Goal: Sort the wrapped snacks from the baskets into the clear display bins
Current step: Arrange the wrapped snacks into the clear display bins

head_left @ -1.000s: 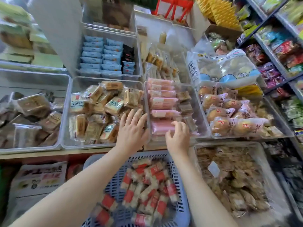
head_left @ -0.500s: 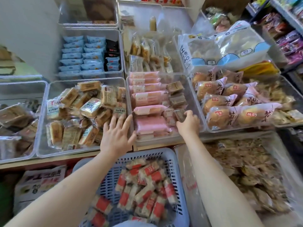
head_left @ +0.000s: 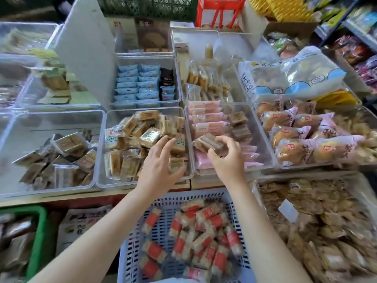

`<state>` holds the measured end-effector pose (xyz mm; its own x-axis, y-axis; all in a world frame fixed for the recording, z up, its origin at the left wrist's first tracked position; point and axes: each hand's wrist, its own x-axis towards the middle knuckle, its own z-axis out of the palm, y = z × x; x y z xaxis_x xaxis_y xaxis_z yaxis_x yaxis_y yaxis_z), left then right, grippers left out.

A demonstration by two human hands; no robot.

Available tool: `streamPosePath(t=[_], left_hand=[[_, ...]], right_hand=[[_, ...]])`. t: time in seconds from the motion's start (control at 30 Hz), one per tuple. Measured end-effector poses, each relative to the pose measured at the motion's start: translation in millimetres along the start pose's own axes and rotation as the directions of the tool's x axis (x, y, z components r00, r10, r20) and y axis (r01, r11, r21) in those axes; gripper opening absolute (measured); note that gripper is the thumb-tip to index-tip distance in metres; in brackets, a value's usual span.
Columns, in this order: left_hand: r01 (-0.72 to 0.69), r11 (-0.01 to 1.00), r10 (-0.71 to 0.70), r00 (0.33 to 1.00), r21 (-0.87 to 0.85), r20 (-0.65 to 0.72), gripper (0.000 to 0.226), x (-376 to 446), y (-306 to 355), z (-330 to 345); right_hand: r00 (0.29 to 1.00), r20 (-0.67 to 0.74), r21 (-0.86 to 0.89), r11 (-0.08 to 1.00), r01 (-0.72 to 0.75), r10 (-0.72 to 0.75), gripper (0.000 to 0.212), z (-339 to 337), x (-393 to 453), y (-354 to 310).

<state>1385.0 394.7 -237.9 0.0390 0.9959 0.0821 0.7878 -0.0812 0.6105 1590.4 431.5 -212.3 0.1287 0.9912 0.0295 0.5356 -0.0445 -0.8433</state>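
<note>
Overhead, one brown wrapped cake (head_left: pixel 208 142) in right hand (head_left: pixel 226 160).

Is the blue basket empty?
No. The blue slatted plastic basket holds a heap of red-and-white wrapped snacks, though some floor shows.

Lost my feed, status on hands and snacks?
Right hand pinching brown wrapped cake over pink-pack bin. Left hand open over neighbouring bin. Nothing blocking.

Red crate (head_left: pixel 219 12) (top) — white board (head_left: pixel 85 50) leaning left.
</note>
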Motion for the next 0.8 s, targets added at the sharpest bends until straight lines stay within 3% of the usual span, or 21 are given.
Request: streamPosePath(t=[0.07, 0.17, 0.27, 0.33, 0.4, 0.47, 0.57, 0.67, 0.73, 0.8], left_hand=[[-0.063, 0.997, 0.061, 0.997, 0.034, 0.046, 0.085, -6, -12, -28], [-0.080, 0.980, 0.039, 0.975, 0.182, 0.217, 0.094, -18, -36, -68], [0.038, 0.985, -0.090, 0.945, 0.167, 0.315, 0.082, -39, -64, -103], [0.110, 0.983, -0.150, 0.941, 0.145, 0.302, 0.072, -52, -83, -119], [0.170, 0.974, -0.205, 0.946, 0.152, 0.251, 0.069, -64, -106, -130], [0.239, 0.956, -0.265, 0.953, 0.173, 0.148, 0.069, -74, -131, -137], [0.347, 0.922, -0.353, 0.936, 0.172, 0.003, 0.063, -87, -171, -149], [0.365, 0.926, -0.352, 0.926, 0.092, -0.134, 0.053, -89, -208, -159], [0.358, 0.932, -0.338, 0.917, 0.063, -0.214, 0.050, -83, -232, -165], [0.356, 0.932, -0.329, 0.910, 0.070, -0.253, 0.044, -73, -251, -170]], right_hand=[[0.971, 0.237, 0.036, 0.999, 0.030, -0.037, 0.047, 22, -15, -29], [0.846, 0.533, 0.070, 0.997, -0.028, -0.013, 0.058, 58, -35, -68], [0.739, 0.673, 0.074, 0.997, -0.033, -0.026, 0.060, 95, -49, -93], [0.682, 0.730, 0.087, 0.996, -0.026, -0.046, 0.058, 120, -56, -106], [0.685, 0.725, 0.168, 0.983, -0.076, -0.071, 0.047, 147, -62, -116], [0.763, 0.641, 0.187, 0.981, -0.048, -0.085, 0.044, 175, -63, -116], [0.873, 0.479, -0.147, 0.971, 0.187, -0.095, 0.052, 215, -60, -89], [0.852, 0.516, -0.524, 0.754, 0.396, -0.089, 0.060, 240, -67, -62], [0.849, 0.523, -0.629, 0.636, 0.447, -0.080, 0.061, 247, -71, -54], [0.856, 0.512, -0.652, 0.618, 0.440, -0.069, 0.061, 249, -71, -54]])
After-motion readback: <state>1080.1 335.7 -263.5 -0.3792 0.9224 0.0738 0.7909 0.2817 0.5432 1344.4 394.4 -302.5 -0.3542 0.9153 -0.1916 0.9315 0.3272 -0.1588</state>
